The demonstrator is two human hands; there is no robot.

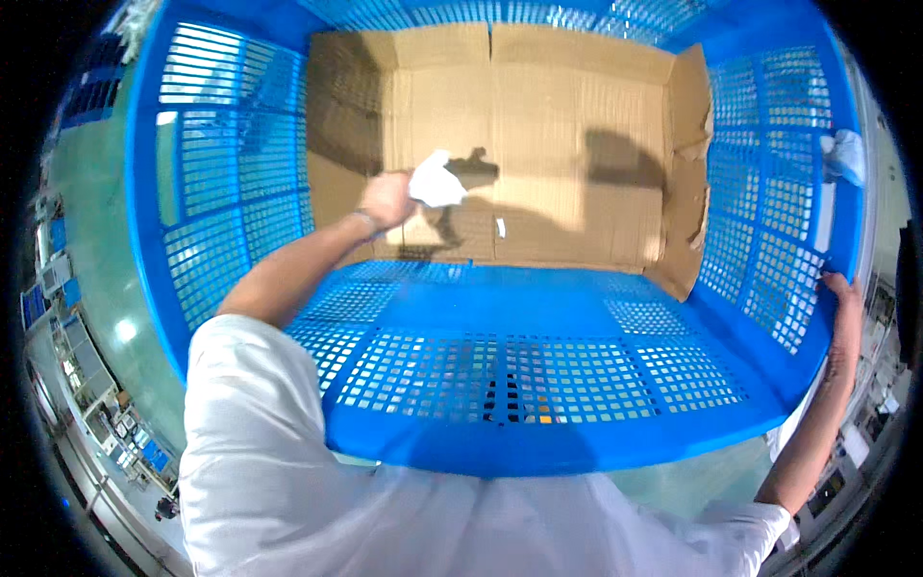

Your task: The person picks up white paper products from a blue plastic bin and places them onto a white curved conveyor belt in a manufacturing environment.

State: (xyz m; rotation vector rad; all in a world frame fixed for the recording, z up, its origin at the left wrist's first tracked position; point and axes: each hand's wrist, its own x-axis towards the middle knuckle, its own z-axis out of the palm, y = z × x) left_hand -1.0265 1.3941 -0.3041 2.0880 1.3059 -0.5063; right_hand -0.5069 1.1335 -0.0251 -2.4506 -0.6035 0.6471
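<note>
A big blue perforated plastic crate [500, 452] stands in front of me, its floor lined with a flattened brown cardboard box [548, 106]. My left hand [387, 199] reaches down into it, closed on a crumpled white cloth [437, 183]; whether it is fabric or paper is hard to tell. That cloth is over the left half of the cardboard, beside its shadow. On the crate's right side my right hand [842, 290] grips the rim, with its fingers partly hidden. A small white scrap [501, 227] lies on the cardboard near the middle.
The cardboard's right flap [685, 192] stands up with a torn edge. A crumpled whitish plastic piece [846, 157] hangs at the crate's right rim. Green floor [125, 332] shows on the left, with shelves and equipment [91, 375] beyond it.
</note>
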